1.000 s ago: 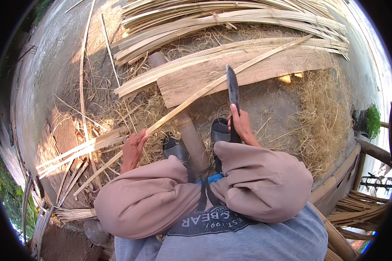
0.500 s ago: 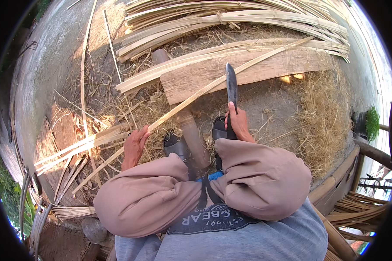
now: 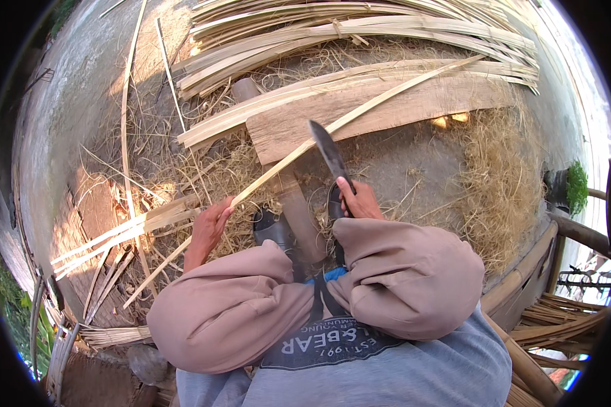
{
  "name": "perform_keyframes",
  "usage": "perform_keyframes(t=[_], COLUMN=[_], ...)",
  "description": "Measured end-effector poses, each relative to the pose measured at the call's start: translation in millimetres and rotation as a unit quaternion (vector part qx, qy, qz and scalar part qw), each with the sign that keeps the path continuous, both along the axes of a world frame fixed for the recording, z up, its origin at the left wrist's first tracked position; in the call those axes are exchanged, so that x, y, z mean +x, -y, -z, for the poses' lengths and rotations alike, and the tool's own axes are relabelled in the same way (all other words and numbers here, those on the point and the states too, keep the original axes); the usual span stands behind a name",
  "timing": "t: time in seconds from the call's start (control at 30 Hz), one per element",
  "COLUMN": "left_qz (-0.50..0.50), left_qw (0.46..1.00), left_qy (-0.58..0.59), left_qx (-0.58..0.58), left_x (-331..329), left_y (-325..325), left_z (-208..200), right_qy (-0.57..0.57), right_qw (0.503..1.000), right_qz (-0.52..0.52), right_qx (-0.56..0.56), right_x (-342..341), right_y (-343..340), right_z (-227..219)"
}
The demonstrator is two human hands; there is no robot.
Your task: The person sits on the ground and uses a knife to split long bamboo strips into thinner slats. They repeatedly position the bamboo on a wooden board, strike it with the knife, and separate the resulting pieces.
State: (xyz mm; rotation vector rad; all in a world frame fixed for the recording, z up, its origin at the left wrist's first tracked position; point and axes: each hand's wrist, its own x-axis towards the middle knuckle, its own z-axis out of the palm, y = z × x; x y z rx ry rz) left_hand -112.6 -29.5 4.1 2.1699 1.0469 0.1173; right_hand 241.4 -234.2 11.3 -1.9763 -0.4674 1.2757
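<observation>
My left hand [image 3: 212,220] is closed around a long pale bamboo strip [image 3: 278,167], which slants from beside my left knee up across a wooden board [image 3: 394,108]. In my right hand [image 3: 361,201] is a big knife [image 3: 328,149] with a dark blade, gripped by its handle. The blade tilts up and to the left, and its upper part lies over or against the strip; actual contact cannot be made out. Under the strip, a brownish round pole [image 3: 301,227] runs between my feet toward the board, partly hidden.
Bundles of split bamboo strips [image 3: 360,30] lie at the far side. More strips [image 3: 129,227] lie at the left. Curly shavings [image 3: 499,197] cover the ground on the right. A bamboo rail [image 3: 523,268] and a green plant [image 3: 578,188] stand at the right edge.
The knife has swung from nearly upright to leaning left, its tip now lower and across the strip. My left hand stays almost in place on the strip, which has shifted slightly.
</observation>
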Motion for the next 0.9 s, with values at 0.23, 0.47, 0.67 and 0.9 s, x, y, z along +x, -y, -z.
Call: perform_keyframes(t=[0.23, 0.47, 0.67, 0.9], left_qz=[0.001, -0.001, -0.007, -0.009], left_qw=[0.999, 0.999, 0.999, 1.000], left_qy=[0.007, -0.012, -0.023, -0.014], left_qx=[-0.035, -0.039, -0.036, -0.020], left_x=[-0.3, 4.3, 2.4, 12.1], left_y=[2.5, 3.6, 1.6, 3.3], left_z=[10.1, -4.8, -2.9, -5.1], right_qy=[0.063, 0.021, 0.000, 0.068], right_qw=[0.998, 0.997, 0.989, 0.997], right_qz=[0.014, 0.064, 0.138, 0.023], right_qx=[0.027, 0.040, 0.053, 0.035], right_x=[35.8, 19.5, 21.5, 5.2], right_y=[7.5, 0.1, -2.5, 4.2], right_z=[22.8, 24.1, 22.8, 10.2])
